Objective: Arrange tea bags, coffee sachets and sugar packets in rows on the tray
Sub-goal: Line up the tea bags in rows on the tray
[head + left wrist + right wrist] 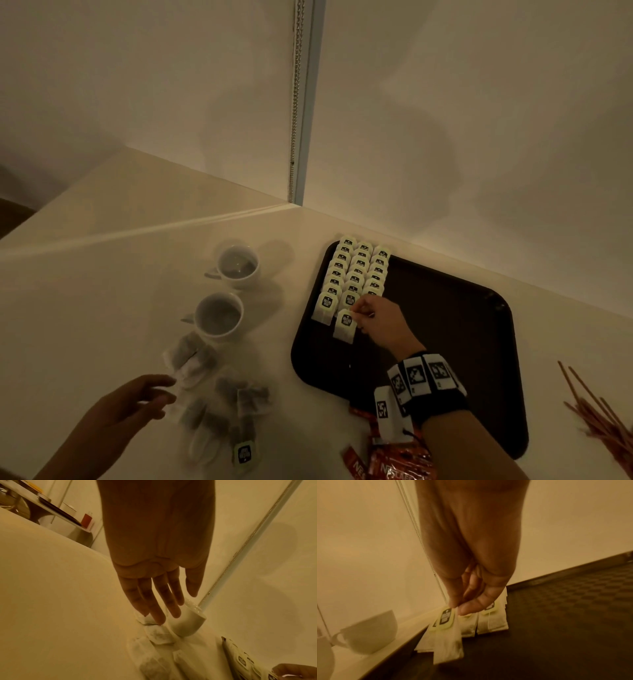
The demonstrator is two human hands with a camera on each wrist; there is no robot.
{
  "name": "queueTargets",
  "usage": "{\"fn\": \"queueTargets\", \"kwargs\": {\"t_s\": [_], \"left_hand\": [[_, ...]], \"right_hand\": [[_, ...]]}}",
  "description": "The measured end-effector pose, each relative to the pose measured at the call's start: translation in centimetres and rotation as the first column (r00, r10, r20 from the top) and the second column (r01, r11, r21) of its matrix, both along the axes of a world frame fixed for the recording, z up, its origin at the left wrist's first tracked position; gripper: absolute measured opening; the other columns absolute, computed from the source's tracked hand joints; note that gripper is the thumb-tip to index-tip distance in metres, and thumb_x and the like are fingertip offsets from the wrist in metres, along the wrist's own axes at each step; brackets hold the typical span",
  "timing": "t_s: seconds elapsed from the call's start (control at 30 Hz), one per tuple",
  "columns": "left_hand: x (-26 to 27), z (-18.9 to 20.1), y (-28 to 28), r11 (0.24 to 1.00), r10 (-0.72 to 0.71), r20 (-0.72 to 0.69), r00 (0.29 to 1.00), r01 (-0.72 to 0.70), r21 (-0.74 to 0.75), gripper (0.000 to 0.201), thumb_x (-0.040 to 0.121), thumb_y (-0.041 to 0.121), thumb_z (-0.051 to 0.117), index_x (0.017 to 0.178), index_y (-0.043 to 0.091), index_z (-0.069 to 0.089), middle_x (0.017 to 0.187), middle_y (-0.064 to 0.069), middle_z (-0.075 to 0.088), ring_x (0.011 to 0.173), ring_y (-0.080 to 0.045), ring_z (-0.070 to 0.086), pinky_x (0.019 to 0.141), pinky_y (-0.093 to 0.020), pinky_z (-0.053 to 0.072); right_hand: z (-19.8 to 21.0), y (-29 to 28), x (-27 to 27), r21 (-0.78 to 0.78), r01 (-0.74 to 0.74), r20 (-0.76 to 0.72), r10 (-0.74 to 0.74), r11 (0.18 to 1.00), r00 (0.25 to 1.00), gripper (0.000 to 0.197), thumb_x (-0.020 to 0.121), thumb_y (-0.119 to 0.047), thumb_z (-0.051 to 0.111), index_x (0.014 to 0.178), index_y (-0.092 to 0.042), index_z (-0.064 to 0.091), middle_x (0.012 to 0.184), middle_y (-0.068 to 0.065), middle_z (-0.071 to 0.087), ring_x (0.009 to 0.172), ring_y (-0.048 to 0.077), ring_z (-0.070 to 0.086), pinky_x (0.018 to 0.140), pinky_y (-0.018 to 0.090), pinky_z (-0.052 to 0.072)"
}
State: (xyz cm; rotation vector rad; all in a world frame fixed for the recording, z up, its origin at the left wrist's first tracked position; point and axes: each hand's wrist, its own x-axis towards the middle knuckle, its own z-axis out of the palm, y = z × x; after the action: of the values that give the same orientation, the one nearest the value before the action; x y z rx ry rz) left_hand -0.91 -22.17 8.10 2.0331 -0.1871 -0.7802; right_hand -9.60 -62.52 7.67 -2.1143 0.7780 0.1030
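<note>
L hand (126, 401) sits over the loose tea bags (212, 397) on the white counter (102, 291), fingers (154, 605) straight and a bit apart. The tips look to touch the top bag of the pile; it holds nothing. Two white cups (226, 291) stand just behind the pile.

Next comes the dark tray (462, 325). Three rows of tea bags (356, 270) lie on its far-left part, overlapping. R hand (380, 318) is at the near end of the rows, thumb & 1st finger pinched tight on the top of one tea bag (345, 325), w/ the bag hanging down, low over the tray. Red coffee sachets (394, 459) lie at the tray's near edge. Thin brown sticks (596, 411) lie far right.
</note>
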Motion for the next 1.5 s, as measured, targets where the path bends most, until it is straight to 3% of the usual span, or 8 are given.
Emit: {"fn": "queueTargets", "kwargs": {"t_s": [0.13, 0.4, 0.57, 0.7, 0.9, 1.03, 1.17, 1.5], "left_hand": [[-0.1, -0.5, 1.0, 0.999, 0.038, -0.042, 0.998, -0.037, 0.037, 0.021, 0.090, 0.002, 0.056, 0.097, 0.018, 0.067, 0.083, -0.002, 0.075, 0.077, -0.027, 0.068, 0.070, -0.035, 0.048], [-0.6, -0.3, 1.6, 0.997, 0.061, -0.040, 0.997, -0.058, 0.057, 0.023, 0.090, 0.001, 0.056, 0.097, 0.020, 0.067, 0.085, -0.004, 0.074, 0.073, -0.022, 0.069, 0.069, -0.034, 0.048], [-1.3, 0.3, 1.6, 0.997, 0.059, -0.014, 0.998, -0.058, 0.053, 0.022, 0.091, 0.006, 0.055, 0.098, 0.023, 0.066, 0.083, 0.006, 0.074, 0.076, -0.019, 0.070, 0.074, -0.040, 0.049], [-2.6, 0.6, 2.5, 0.998, 0.040, -0.014, 0.999, -0.039, 0.055, 0.022, 0.092, 0.008, 0.054, 0.099, 0.025, 0.065, 0.087, 0.007, 0.074, 0.076, -0.016, 0.069, 0.077, -0.042, 0.050], [-5.0, -0.6, 3.0, 0.981, -0.105, 0.050, 0.993, 0.095, 0.169, 0.024, 0.087, 0.020, 0.066, 0.100, 0.038, 0.059, 0.098, 0.006, 0.066, 0.073, -0.009, 0.065, 0.070, -0.027, 0.051], [-5.7, -1.7, 0.3, 0.922, -0.357, 0.187, 0.915, 0.312, 0.229, 0.054, 0.076, 0.031, 0.076, 0.112, 0.051, 0.041, 0.115, 0.014, 0.045, 0.093, -0.008, 0.054, 0.077, -0.013, 0.044], [-6.4, -3.2, -2.7, 0.770, -0.578, 0.241, 0.780, 0.422, 0.479, 0.069, 0.079, 0.037, 0.071, 0.138, 0.038, 0.034, 0.131, 0.007, 0.032, 0.115, -0.016, 0.042, 0.089, -0.027, 0.044], [-6.8, -4.4, -3.9, 0.804, -0.555, 0.461, 0.693, 0.305, 0.510, 0.036, 0.088, 0.024, 0.057, 0.121, 0.011, 0.059, 0.111, -0.012, 0.060, 0.092, -0.030, 0.062, 0.070, -0.035, 0.050]], "right_hand": [[-0.9, -0.3, 1.2, -0.051, 0.108, 0.018, -0.108, 0.993, 0.994, 0.006, 0.087, -0.011, 0.064, 0.084, -0.014, 0.060, 0.090, 0.002, 0.063, 0.085, 0.016, 0.059, 0.079, 0.027, 0.052], [-0.8, -0.4, 2.1, -0.173, 0.095, -0.004, -0.097, 0.980, 0.995, 0.015, 0.086, -0.017, 0.066, 0.097, -0.009, 0.061, 0.095, 0.007, 0.064, 0.084, 0.016, 0.059, 0.072, 0.021, 0.046], [2.1, 5.7, 1.4, -0.136, -0.245, 0.175, 0.266, 0.960, 0.948, 0.018, 0.084, -0.025, 0.068, 0.098, -0.017, 0.062, 0.094, 0.001, 0.063, 0.082, 0.011, 0.058, 0.071, 0.019, 0.046], [1.1, 13.5, -0.6, 0.019, -0.695, -0.103, 0.693, 0.719, 0.714, 0.077, 0.070, -0.050, 0.075, 0.133, -0.019, 0.043, 0.130, 0.001, 0.046, 0.116, 0.014, 0.043, 0.099, 0.032, 0.041], [-2.3, 18.3, -1.2, -0.226, -0.717, -0.332, 0.640, 0.660, 0.693, 0.124, 0.056, -0.050, 0.083, 0.148, -0.019, 0.007, 0.145, 0.007, 0.022, 0.129, 0.030, 0.025, 0.109, 0.044, 0.031], [-2.5, 19.2, -0.6, -0.207, -0.708, -0.324, 0.636, 0.675, 0.701, 0.114, 0.064, -0.035, 0.083, 0.149, -0.028, 0.006, 0.142, 0.008, 0.023, 0.126, 0.031, 0.027, 0.102, 0.046, 0.039], [-2.3, 19.6, 0.3, -0.214, -0.710, -0.331, 0.634, 0.670, 0.699, 0.094, 0.075, -0.025, 0.075, 0.145, -0.037, 0.015, 0.134, 0.008, 0.027, 0.120, 0.032, 0.031, 0.097, 0.046, 0.044], [-1.8, 20.0, 0.4, -0.211, -0.583, -0.301, 0.515, 0.785, 0.802, 0.050, 0.080, -0.022, 0.067, 0.123, -0.019, 0.042, 0.125, 0.011, 0.031, 0.114, 0.034, 0.035, 0.095, 0.041, 0.039]]}}
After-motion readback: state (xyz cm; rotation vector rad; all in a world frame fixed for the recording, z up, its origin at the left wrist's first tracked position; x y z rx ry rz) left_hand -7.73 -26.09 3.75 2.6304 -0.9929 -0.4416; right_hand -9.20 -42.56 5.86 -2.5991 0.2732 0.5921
